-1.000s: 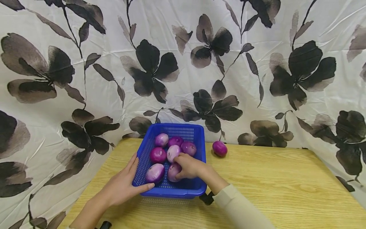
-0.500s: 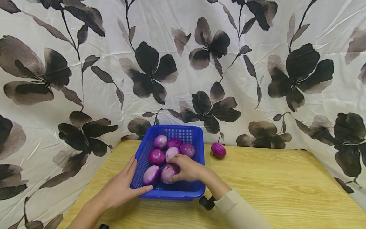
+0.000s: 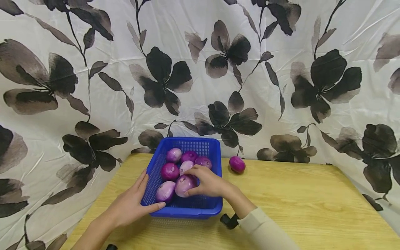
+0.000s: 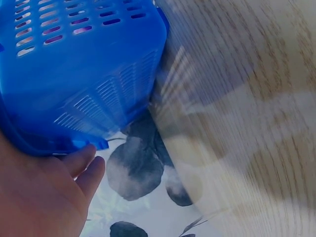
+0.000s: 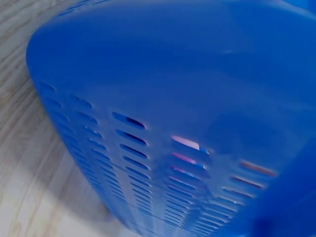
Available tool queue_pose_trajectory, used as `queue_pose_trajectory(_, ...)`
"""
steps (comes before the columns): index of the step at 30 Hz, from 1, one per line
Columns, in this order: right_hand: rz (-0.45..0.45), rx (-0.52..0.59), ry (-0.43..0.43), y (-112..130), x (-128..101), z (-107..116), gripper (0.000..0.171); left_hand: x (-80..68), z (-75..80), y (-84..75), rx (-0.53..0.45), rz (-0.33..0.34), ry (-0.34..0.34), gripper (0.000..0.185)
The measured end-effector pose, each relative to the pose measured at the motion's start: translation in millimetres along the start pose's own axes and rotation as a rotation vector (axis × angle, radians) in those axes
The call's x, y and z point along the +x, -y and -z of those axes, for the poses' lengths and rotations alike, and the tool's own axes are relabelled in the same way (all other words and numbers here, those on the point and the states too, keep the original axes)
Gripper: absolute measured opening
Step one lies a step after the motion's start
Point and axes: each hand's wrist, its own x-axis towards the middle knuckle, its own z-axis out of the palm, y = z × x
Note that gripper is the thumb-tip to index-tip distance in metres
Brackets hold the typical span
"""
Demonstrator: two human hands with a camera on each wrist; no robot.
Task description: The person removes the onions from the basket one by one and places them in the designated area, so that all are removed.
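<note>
Head: the right hand (image 3: 208,182) curls thumb and fingers round an onion (image 3: 183,187) inside the basket (image 3: 187,212); the left hand (image 3: 132,205), thumb spread from fingers, touches its edge. Arranging onions seems in hand; shifting this one calls for a steady basket.

Left wrist: fingertips (image 4: 98,164) at the edge.

Right wrist: basket wall; fingers unseen.

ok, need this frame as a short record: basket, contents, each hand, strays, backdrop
container: blue basket, on wooden table
contents: seven purple onions, gripped one included
right hand: grips the near-right onion, inside the basket; lifted or resting, can't tell
left hand: rests on the basket's near-left corner
stray: one onion, on the table right of the basket
backdrop: flowered cloth
</note>
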Motion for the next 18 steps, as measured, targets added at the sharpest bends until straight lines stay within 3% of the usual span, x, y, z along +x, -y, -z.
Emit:
queue_pose_trajectory(11,-0.004,0.083,-0.126,-3,-15,14,0.063,1.5,1.8,-1.3,-0.001,0.007,0.007,0.125)
queue_pose_trajectory(18,-0.012,0.259,-0.222,-5,-25,20,0.064,-0.6,-0.1,0.6,0.000,0.006,0.001,0.124)
